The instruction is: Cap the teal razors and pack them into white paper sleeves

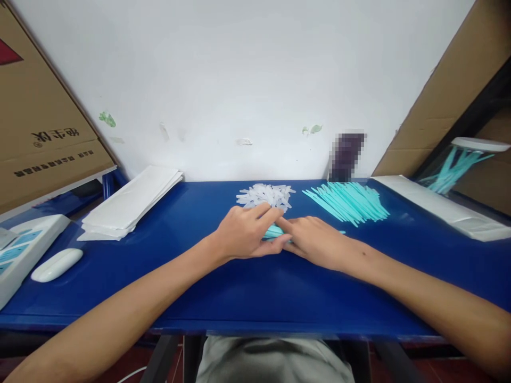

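Just above the blue table, my left hand [249,231] is closed round several thin teal sticks [273,232], its thumb along their near side. My right hand [315,242] meets it from the right, fingers bent in against the same sticks; its fingertips are partly hidden. Right behind my left hand lies a heap of small translucent white sleeve-like pieces [266,195]. Farther right, a spread pile of long teal sticks [351,202] rests on the table. One stick's tip shows just beyond my right hand.
White paper sheets or bags [133,199] are stacked at the left, near a white oval case [57,265] and a white tray [59,223]. At the right stand a white flat strip [443,205] and a clear lidded container [459,165] with teal sticks. Cardboard [43,106] flanks the table [255,292].
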Demonstrator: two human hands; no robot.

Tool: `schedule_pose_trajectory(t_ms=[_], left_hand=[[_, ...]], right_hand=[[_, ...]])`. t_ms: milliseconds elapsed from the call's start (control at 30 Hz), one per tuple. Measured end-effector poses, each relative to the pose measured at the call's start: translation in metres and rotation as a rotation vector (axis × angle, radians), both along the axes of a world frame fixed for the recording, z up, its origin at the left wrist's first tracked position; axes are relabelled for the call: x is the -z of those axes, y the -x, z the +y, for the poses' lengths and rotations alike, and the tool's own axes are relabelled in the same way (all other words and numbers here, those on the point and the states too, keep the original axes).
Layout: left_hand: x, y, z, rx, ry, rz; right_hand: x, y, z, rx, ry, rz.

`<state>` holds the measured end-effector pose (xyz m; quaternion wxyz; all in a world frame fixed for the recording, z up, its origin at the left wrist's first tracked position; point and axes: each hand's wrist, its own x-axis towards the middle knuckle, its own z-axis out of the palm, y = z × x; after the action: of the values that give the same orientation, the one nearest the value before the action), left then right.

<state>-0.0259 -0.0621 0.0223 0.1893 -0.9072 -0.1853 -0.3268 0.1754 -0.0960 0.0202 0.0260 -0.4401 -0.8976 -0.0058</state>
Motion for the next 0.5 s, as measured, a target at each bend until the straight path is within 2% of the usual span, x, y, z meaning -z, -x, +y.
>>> schedule_pose_trajectory(t_ms=[100,167,267,367,433,500], left_hand=[[-0.025,-0.003,0.004,0.046,-0.166,-0.136],[-0.044,-0.007,0.005,0.074,-0.136,-0.306],[-0.067,-0.021,0.004,0.141,0.144,-0.478],[-0.080,-0.044,-0.001,0.342,0.478,-0.483],[-0.086,-0.061,-0.007,0.442,0.612,-0.484],[-0.090,-0.077,-0.014,0.481,0.672,-0.453]], right_hand=[[-0.001,-0.005,0.006,-0.002,0.035,0.222],[-0.002,-0.008,0.009,0.007,0.054,0.417],[-0.005,-0.008,0.011,0.037,0.128,0.809],[-0.006,-0.002,0.008,0.048,0.271,1.199],[-0.006,0.004,0.004,0.012,0.336,1.369],[-0.005,0.008,0.000,0.012,0.306,1.447]])
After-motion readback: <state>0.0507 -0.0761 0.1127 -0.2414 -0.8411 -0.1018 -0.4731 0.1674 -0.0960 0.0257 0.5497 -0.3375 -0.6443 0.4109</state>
